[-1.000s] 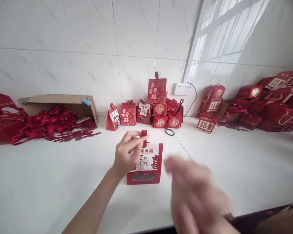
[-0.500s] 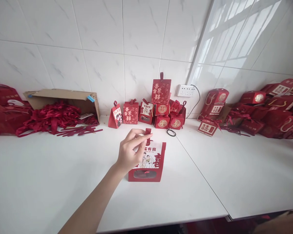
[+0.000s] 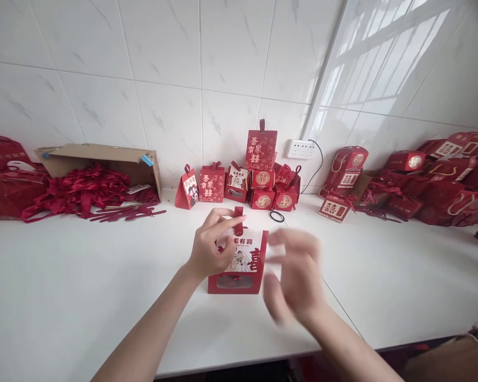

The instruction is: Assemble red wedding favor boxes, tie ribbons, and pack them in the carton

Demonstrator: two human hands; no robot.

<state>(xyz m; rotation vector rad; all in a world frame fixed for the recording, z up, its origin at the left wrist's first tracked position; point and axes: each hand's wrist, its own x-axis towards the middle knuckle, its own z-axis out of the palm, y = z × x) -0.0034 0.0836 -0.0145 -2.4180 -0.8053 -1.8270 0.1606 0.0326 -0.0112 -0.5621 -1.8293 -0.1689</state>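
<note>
A red and white gift box [image 3: 239, 284] with a printed couple and an oval window stands upright on the white table. My left hand [image 3: 215, 244] pinches the dark red ribbon loop [image 3: 238, 218] at its top between thumb and fingers, covering the box's upper left part. Just right of the box is my right hand [image 3: 295, 276], blurred by motion, its fingers apart and nothing in them.
Behind stand several finished red boxes [image 3: 262, 151] and a black ring [image 3: 277, 216]. An open carton [image 3: 99, 153] of red ribbons lies at the back left. More red boxes [image 3: 406, 185] are piled at the back right, near a power strip [image 3: 301, 149].
My right hand has come into view from the lower right and is now beside the box. My left hand still holds the ribbon loop.
</note>
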